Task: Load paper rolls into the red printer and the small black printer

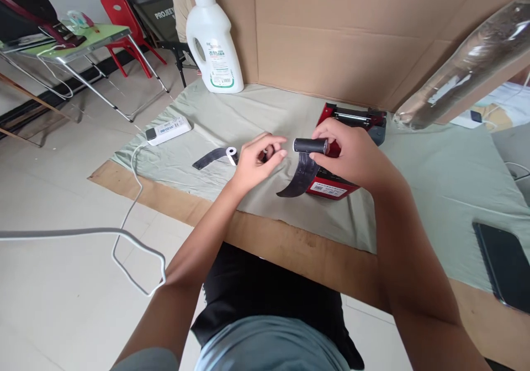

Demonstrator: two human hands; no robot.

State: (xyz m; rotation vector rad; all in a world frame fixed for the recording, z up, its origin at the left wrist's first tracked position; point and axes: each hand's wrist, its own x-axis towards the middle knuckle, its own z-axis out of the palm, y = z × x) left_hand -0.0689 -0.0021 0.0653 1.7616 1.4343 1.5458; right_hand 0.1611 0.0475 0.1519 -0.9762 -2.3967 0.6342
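Note:
My right hand (351, 153) is closed round a black ribbon roll (310, 146), held level above the green cloth (256, 117). A loose black strip (300, 176) hangs from the roll and curls toward me. My left hand (254, 161) is just left of the roll's white end, fingers pinched together on something I cannot make out. A second strip with a small white core (215, 155) lies on the cloth behind my left hand. A red and black printer (351, 125) with its lid up sits under and behind my right hand.
A white detergent bottle (213, 40) stands at the back left before a cardboard wall (351, 34). A white power strip (168, 130) with its cable lies at the cloth's left edge. A dark phone (503, 263) lies at the right. A plastic-wrapped roll (464, 67) leans at upper right.

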